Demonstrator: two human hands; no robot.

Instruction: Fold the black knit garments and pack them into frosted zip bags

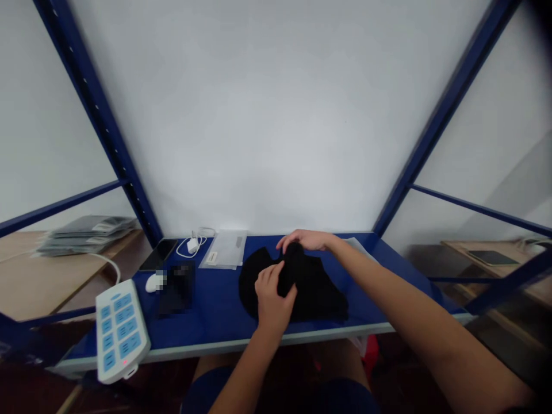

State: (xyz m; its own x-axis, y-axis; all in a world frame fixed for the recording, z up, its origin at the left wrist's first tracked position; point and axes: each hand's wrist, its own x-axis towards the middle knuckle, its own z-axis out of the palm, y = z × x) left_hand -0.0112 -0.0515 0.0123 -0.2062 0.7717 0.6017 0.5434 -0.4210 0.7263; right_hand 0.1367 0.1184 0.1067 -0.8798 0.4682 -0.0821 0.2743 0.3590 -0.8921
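A black cloth item, bunched up in its middle, lies near the front edge of the blue table. My left hand is on its near side, with thumb and fingers curved round a raised fold of the cloth. From the far side my right hand reaches over the top of the same raised part, its fingers bent down onto the black fabric. Some of its fingertips are hidden by the cloth.
A white power strip stands at the table's left front corner. Behind it lie a white mouse, a dark phone, a white charger and clear plastic bags. Blue posts rise on both sides.
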